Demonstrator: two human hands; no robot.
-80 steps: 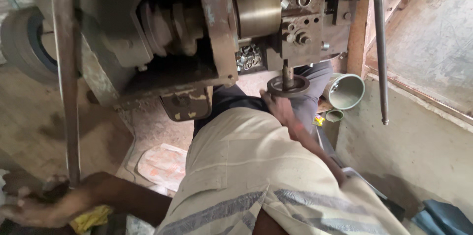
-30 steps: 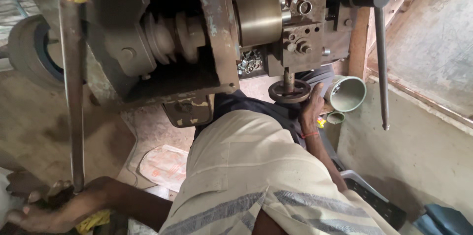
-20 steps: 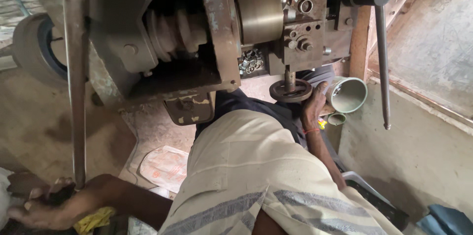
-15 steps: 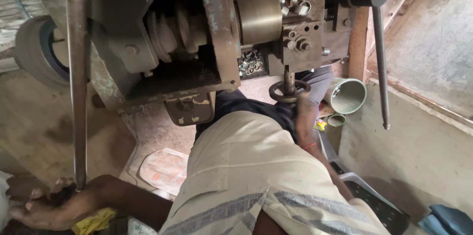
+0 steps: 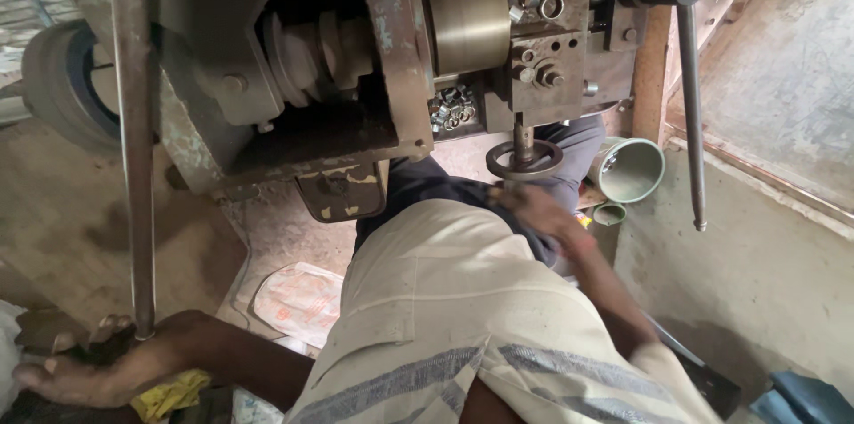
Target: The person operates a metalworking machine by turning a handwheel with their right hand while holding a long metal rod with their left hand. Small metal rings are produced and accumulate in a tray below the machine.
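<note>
Left hand (image 5: 84, 369): we are gripping the long steel lever (image 5: 133, 166) at its lower end.
Right hand (image 5: 534, 209): we are touching the small handwheel (image 5: 525, 160); grip unclear.

— What colours does the big worn metal machine (image 5: 356, 77) carry?

— Grey-green paint gone rusty brown, with a dull brass-coloured round drum (image 5: 469, 25) on it. The long steel lever rod (image 5: 133, 157) is grey-brown under a red top.

— And the cloth?

— The loose cotton shirt (image 5: 445, 317) is cream with broad grey stripes; the trousers (image 5: 427, 188) are dark navy. A crumpled rag (image 5: 169, 393) is yellow, and the round metal cup (image 5: 627, 170) is pale green.
</note>
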